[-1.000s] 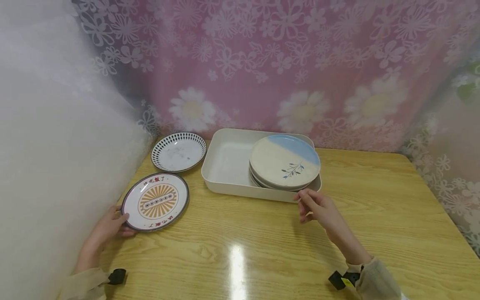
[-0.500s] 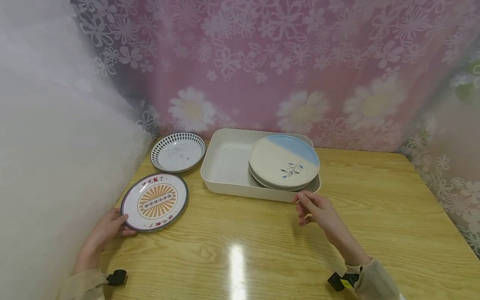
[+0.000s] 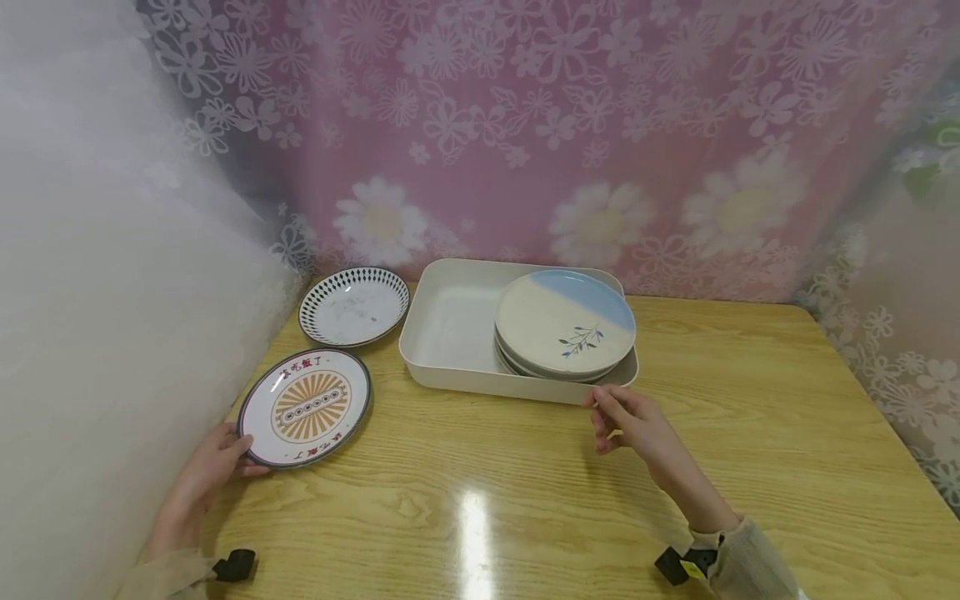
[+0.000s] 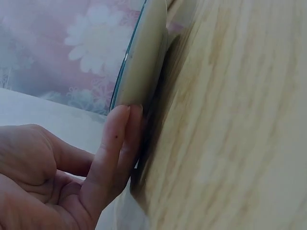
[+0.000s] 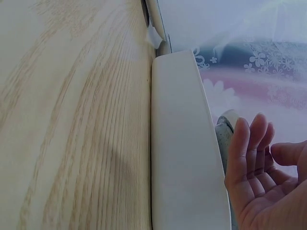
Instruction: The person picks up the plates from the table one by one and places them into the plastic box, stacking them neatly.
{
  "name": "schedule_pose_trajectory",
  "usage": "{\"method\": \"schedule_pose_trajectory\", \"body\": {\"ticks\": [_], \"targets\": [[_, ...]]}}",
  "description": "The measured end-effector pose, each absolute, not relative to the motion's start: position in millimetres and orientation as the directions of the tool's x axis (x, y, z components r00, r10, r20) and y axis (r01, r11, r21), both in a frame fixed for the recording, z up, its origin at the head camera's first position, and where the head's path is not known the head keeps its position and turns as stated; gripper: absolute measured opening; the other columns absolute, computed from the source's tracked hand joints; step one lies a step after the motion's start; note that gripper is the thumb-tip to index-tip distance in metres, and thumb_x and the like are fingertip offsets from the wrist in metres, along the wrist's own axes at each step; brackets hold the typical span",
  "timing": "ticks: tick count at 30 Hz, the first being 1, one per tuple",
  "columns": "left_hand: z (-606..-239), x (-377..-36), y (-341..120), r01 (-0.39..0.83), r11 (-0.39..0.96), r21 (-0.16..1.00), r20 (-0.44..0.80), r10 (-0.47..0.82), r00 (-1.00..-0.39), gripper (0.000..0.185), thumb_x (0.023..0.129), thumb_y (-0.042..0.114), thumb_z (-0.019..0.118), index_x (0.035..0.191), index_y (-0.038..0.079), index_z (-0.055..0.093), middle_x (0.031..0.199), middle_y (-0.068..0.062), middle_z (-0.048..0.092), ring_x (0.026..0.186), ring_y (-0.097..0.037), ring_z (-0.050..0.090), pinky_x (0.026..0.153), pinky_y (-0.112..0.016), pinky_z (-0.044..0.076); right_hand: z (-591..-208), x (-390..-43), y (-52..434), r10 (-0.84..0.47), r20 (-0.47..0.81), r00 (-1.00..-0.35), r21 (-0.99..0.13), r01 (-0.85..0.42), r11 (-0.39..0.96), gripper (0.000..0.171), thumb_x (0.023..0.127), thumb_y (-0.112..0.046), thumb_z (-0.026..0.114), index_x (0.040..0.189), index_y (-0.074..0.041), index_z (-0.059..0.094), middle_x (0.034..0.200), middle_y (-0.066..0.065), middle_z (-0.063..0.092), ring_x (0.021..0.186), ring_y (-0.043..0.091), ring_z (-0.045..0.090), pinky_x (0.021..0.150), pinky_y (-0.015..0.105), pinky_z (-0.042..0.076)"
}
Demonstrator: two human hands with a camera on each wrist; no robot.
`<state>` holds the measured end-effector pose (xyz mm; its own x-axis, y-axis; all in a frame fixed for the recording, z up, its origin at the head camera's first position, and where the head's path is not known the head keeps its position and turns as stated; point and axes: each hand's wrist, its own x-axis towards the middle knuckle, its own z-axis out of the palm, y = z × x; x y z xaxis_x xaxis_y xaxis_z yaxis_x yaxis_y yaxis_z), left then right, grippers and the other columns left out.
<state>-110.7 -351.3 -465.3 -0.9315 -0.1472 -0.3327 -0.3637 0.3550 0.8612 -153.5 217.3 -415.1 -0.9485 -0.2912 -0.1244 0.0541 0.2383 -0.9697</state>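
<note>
A white plate with an orange sunburst pattern [image 3: 305,407] lies at the table's left front. My left hand [image 3: 213,467] holds its near-left rim, thumb on top and fingers under the edge. In the left wrist view the fingers [image 4: 117,143] press straight against the underside of the plate rim [image 4: 144,57]. My right hand [image 3: 622,417] hovers open and empty just in front of the right front corner of a white rectangular tray [image 3: 450,379]. The right wrist view shows the palm [image 5: 259,172] beside the tray wall [image 5: 182,143]. A stack of blue-and-cream plates [image 3: 562,325] sits in the tray's right half.
A shallow plate with a black diamond rim [image 3: 354,305] sits behind the sunburst plate, left of the tray. A wooden table [image 3: 750,433] carries everything. A pink flowered curtain [image 3: 570,142] closes off the back, and white fabric [image 3: 97,317] the left side.
Almost nothing: the right hand has drifted slightly leftward near the tray corner. The left hand keeps its hold on the sunburst plate's rim.
</note>
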Motion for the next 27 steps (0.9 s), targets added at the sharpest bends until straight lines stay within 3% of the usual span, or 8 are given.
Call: {"method": "schedule_pose_trajectory", "body": {"ticks": [7,14,27], "targets": [[-465,-104,-352,-0.362,0.348,0.865,-0.321,-0.17,-0.932,0.041,0.109,0.004,0.028,0.137,-0.024,0.018,0.102,-0.022,0.059,0.07,-0.012,0.07,0.071,-0.029,0.062,-415,-153,216,-0.299,-0.121,-0.947,-0.97,0.049,0.236,0.04,0.11,-0.034,0.044,0.114,0.003,0.058,0.079,0.007,0.057,0.063,0.02,0.062,0.065,0.043,0.061],[-455,-99,-351,-0.338,0.336,0.879,-0.302,-0.154,-0.941,0.048,0.11,0.007,0.029,0.144,-0.022,0.011,0.082,-0.002,0.067,0.067,-0.011,0.071,0.071,-0.021,0.059,-415,-153,215,-0.3,-0.115,-0.947,-0.971,0.042,0.237,0.039,0.109,-0.034,0.045,0.113,0.002,0.058,0.078,0.008,0.057,0.062,0.02,0.062,0.065,0.043,0.062],[-431,-102,-327,-0.206,0.34,0.918,-0.195,-0.067,-0.978,0.04,0.11,0.008,0.035,0.139,-0.018,0.023,0.081,-0.004,0.069,0.068,-0.01,0.071,0.071,-0.023,0.06,-412,-152,213,-0.305,-0.113,-0.946,-0.969,0.037,0.245,0.041,0.109,-0.036,0.045,0.114,0.002,0.059,0.078,0.007,0.057,0.062,0.019,0.062,0.065,0.044,0.061]]}}
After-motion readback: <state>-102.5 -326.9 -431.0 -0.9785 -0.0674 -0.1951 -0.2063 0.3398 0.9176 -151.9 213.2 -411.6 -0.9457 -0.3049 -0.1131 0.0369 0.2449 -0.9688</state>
